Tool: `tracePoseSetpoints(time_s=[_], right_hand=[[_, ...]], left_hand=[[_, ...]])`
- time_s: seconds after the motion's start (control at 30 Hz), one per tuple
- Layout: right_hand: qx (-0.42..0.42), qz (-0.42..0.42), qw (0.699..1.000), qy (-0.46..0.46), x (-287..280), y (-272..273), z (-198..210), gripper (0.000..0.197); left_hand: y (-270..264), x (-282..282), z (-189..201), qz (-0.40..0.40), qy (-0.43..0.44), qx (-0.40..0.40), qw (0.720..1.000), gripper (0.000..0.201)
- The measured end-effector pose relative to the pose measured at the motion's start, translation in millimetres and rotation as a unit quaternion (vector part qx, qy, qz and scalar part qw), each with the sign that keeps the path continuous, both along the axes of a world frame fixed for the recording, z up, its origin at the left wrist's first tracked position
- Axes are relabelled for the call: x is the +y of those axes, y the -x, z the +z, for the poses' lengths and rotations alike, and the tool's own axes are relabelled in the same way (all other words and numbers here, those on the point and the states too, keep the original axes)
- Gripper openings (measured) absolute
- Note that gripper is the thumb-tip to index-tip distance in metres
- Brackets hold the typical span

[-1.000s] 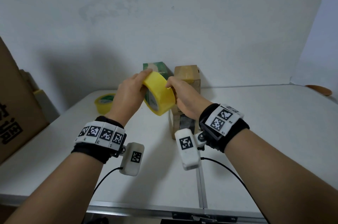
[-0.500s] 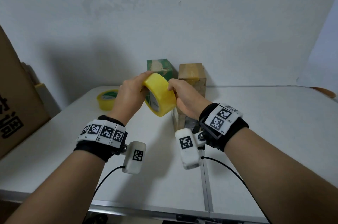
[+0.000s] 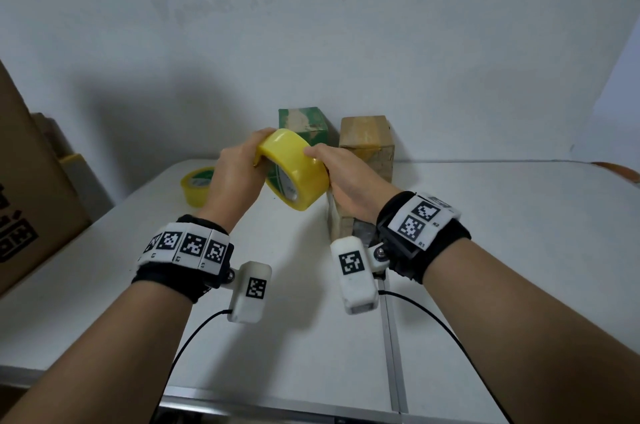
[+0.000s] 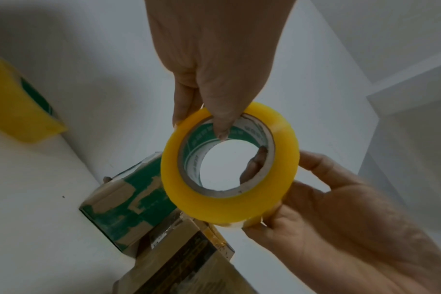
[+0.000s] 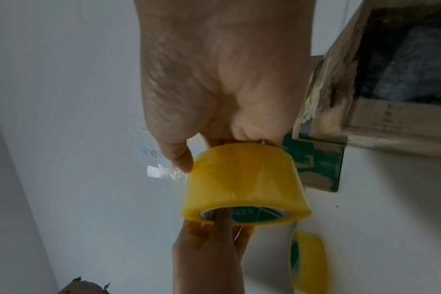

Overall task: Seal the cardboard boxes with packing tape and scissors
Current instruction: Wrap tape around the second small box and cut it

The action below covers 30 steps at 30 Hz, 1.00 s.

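A: Tape roll (image 3: 294,170) is up in the air between both hands, above the white table (image 3: 502,250), just in front of the two small boxes. Bore axis runs roughly left-right and tilted, one open face turned toward the left wrist camera.

B: Who's got it?

A: Both. Left hand (image 3: 235,177) pinches the rim: thumb (image 4: 220,123) over the edge into the green-printed core, other fingers behind the roll on its outer band. Right hand (image 3: 346,181) grips the opposite side, thumb (image 5: 180,157) on the outer yellow wrap, at least one finger poking into the bore (seen through the hole in the left wrist view).

B: Free end?

A: Can't find it. No lifted tab visible in any view. My guess is the right thumb is feeling for it on the outer wrap.

B: Target box?

A: Brown cardboard box (image 3: 367,143) sits right behind and under the right hand, so right is the nearer hand to it. Its near side looks open, dark contents showing (right wrist view). Green box (image 3: 303,120) is just beside it on the left, patchy with torn print and glossy tape.

B: So the pull goes which way?

A: Likely left holds the roll, right draws the strip toward the brown box. Short path.

B: Scissors?

A: Not in view. Spare tape roll (image 3: 195,186) lies on the table, left of the left hand.
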State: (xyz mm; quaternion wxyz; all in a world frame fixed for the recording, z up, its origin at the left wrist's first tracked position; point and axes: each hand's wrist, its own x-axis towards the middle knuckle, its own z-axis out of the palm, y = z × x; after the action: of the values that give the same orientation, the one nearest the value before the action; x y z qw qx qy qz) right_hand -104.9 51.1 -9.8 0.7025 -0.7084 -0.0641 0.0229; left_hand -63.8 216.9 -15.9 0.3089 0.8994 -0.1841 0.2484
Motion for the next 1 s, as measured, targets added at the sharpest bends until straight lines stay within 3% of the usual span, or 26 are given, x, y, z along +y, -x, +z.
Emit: tracePoseSetpoints(time_s=[0.17, 0.27, 0.33, 0.4, 0.43, 0.53, 0.63, 0.73, 0.9, 1.0], right_hand=[[0.044, -0.043, 0.998, 0.032, 8, -4, 0, 0.016], [0.056, -0.037, 0.991, 0.114, 18, -13, -4, 0.020], [0.038, -0.036, 0.985, 0.163, 26, -20, -4, 0.021], [0.019, -0.050, 0.983, 0.179, 33, -25, -3, 0.011], [0.010, -0.060, 0.980, 0.190, 37, -28, -3, 0.016], [-0.001, -0.088, 0.970, 0.227, 51, -41, -3, 0.044], [-0.012, -0.108, 0.966, 0.236, 62, -61, -3, 0.042], [-0.016, -0.110, 0.963, 0.246, 66, -77, -1, 0.024], [-0.021, -0.115, 0.961, 0.251, 66, -99, 3, 0.028], [-0.024, -0.115, 0.964, 0.241, 64, -107, 2, 0.025]], left_hand=[[-3, 6, -6, 0.011, -0.049, 0.005, 0.999, 0.042], [-26, 26, -7, 0.045, -0.158, 0.060, 0.985, 0.037], [-38, 48, -8, 0.102, -0.260, 0.111, 0.954, 0.033], [-48, 67, -11, 0.171, -0.361, 0.136, 0.907, 0.028], [-54, 75, -13, 0.205, -0.398, 0.149, 0.882, 0.026], [-75, 95, -22, 0.244, -0.445, 0.216, 0.834, 0.019], [-108, 111, -34, 0.232, -0.458, 0.264, 0.816, 0.018], [-128, 105, -31, 0.209, -0.456, 0.289, 0.815, 0.017], [-163, 80, -20, 0.190, -0.374, 0.260, 0.870, 0.034], [-213, 84, -53, 0.182, -0.379, 0.294, 0.858, 0.045]])
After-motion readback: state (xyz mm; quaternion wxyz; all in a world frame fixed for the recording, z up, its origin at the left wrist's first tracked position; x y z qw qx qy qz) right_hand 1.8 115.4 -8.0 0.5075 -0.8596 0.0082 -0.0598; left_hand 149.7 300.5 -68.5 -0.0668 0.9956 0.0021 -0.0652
